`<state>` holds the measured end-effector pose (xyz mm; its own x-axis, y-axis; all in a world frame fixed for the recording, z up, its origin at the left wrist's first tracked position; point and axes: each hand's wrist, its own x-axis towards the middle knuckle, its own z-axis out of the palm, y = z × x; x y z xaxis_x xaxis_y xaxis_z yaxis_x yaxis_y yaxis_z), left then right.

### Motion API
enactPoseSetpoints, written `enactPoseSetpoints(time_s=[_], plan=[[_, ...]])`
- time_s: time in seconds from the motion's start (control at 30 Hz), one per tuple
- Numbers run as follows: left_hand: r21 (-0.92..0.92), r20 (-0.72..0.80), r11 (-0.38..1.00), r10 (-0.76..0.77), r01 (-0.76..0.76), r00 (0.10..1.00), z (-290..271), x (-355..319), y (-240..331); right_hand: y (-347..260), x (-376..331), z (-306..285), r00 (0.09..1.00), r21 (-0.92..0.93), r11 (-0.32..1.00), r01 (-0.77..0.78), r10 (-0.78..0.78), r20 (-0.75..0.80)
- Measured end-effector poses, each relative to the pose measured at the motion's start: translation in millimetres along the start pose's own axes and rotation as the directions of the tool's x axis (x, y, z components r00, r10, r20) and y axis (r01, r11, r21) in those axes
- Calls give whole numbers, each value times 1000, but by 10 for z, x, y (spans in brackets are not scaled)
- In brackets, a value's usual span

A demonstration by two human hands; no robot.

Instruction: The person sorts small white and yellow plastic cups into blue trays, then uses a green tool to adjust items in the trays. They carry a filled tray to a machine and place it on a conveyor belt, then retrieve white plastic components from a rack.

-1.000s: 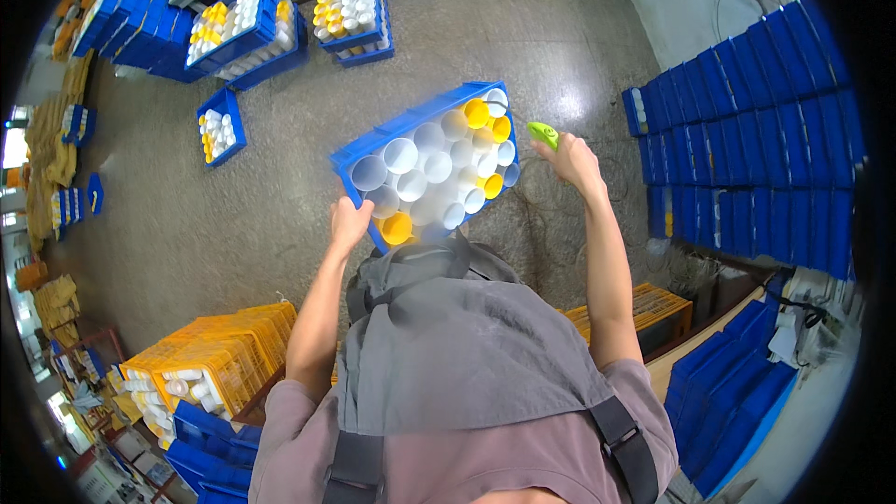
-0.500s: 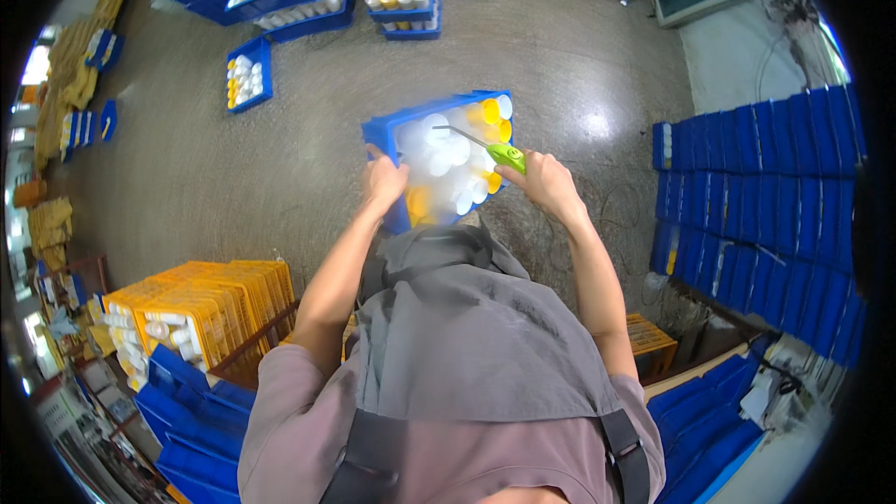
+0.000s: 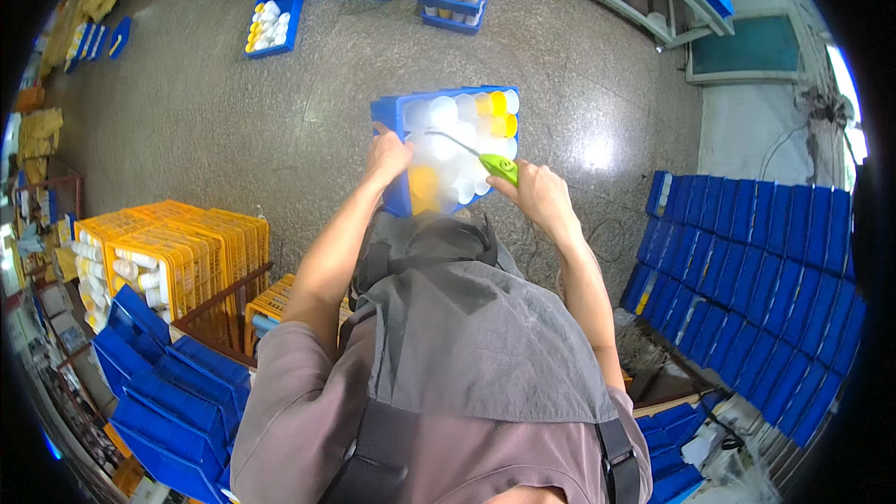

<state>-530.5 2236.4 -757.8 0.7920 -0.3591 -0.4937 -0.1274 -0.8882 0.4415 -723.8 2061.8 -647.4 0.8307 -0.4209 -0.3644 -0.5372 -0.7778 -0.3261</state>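
So the hands are apart: left hand (image 3: pixel 387 159) grips the left end of a blue plastic crate (image 3: pixel 398 192) in front of the body, right hand (image 3: pixel 543 198) is wrapped round a green-handled tool (image 3: pixel 499 168), tip over white and yellow cups (image 3: pixel 443 111), can't tell if touching.

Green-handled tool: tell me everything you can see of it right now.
The green-handled hook tool has a chunky, bright green handle, plastic by its look, with a dark round mark on it. A thin, dark, metal-looking rod runs from the handle, bending near its far end. The right hand grips the handle's rear. The tool slants up and leftward over the white and yellow cups in the blue crate. Haze hides whether its tip touches a cup.
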Motion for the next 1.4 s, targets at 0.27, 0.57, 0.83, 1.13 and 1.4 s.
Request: enactPoseSetpoints(time_s=[0.27, 0.57, 0.83, 1.13, 1.4], plan=[[-68, -76, 996, -63, 58, 995, -254, 547, -261, -291, 308, 69, 996, -19, 996, 84, -83, 37], [-85, -76, 990, -118, 112, 990, -609, 1254, -703, -615, 876, 233, 988, -115, 989, 89, -73, 133], [-244, 5, 966, -90, 88, 996, -1093, 1415, -1097, -37, 1622, 233, 961, -187, 947, -262, 274, 45], [-325, 17, 943, -61, 64, 998, -1275, 1608, -1616, 233, 2265, 36, 864, -132, 877, -462, 478, 156], [-445, 12, 887, -132, 123, 991, -1368, 1753, -1924, 33, 2322, -33, 868, -175, 908, -380, 416, 270]])
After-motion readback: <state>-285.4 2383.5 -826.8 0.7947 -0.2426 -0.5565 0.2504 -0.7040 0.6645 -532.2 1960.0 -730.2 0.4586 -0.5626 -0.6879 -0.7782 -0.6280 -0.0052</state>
